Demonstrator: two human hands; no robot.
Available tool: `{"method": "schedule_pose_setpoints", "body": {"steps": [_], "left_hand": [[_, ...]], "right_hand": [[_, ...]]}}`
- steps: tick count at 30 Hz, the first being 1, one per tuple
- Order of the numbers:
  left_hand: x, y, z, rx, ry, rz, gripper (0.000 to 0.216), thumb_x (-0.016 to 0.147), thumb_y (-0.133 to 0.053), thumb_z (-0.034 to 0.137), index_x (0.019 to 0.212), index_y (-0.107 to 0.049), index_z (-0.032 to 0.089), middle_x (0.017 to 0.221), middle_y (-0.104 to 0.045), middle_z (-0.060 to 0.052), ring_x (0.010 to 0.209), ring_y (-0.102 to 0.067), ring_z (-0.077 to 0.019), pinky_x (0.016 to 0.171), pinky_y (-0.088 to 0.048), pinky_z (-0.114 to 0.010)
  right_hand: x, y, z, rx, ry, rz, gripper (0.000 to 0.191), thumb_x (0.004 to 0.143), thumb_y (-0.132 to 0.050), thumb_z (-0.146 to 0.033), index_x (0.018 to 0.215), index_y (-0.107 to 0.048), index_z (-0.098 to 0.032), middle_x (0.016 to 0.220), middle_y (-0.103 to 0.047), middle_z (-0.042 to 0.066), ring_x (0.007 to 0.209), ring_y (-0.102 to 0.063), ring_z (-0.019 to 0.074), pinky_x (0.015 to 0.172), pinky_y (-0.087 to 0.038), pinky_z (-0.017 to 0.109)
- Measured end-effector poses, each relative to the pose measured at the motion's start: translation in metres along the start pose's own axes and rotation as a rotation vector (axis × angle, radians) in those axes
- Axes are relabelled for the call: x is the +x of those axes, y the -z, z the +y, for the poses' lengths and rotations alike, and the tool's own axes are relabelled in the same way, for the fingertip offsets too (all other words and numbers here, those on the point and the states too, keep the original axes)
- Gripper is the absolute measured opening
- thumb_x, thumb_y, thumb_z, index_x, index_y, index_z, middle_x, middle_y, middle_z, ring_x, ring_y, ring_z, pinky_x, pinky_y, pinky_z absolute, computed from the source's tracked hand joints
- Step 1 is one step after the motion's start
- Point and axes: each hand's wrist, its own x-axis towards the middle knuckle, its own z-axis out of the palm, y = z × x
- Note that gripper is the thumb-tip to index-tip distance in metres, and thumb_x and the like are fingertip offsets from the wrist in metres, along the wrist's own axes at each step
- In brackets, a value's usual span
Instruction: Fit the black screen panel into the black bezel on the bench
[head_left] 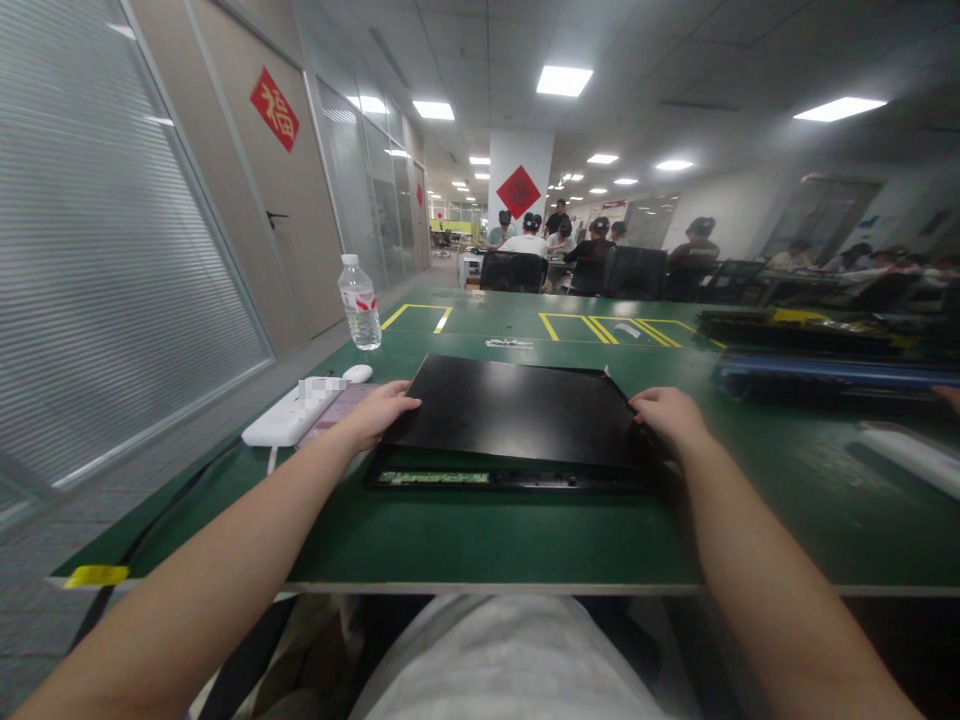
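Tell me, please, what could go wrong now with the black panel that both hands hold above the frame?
The black panel is raised at its near edge, held only at its sides by the left hand and right hand; it might slip onto the green circuit board below. The water bottle stands close to the power strip; a knock could spill it.

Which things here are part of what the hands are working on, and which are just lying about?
In hand: left hand and right hand at the side edges of the black panel, which sits raised over the black frame.

Lying about: water bottle, white power strip, white mouse, stacked black units.
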Motion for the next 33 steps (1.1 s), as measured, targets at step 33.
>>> {"method": "schedule_pose_setpoints", "body": {"steps": [33], "left_hand": [[-0.009,-0.011,0.010,0.033,0.019,0.036,0.044,0.061,-0.073,0.016,0.105,-0.072,0.019,0.085,-0.078,-0.004,0.078,-0.074,-0.0261,0.068,-0.059,-0.033]], "right_hand": [[0.002,0.000,0.002,0.022,0.066,-0.035,0.028,0.082,-0.060,-0.026,0.098,-0.082,-0.023,0.078,-0.077,0.004,0.079,-0.071,0.0201,0.070,-0.049,0.027]]}}
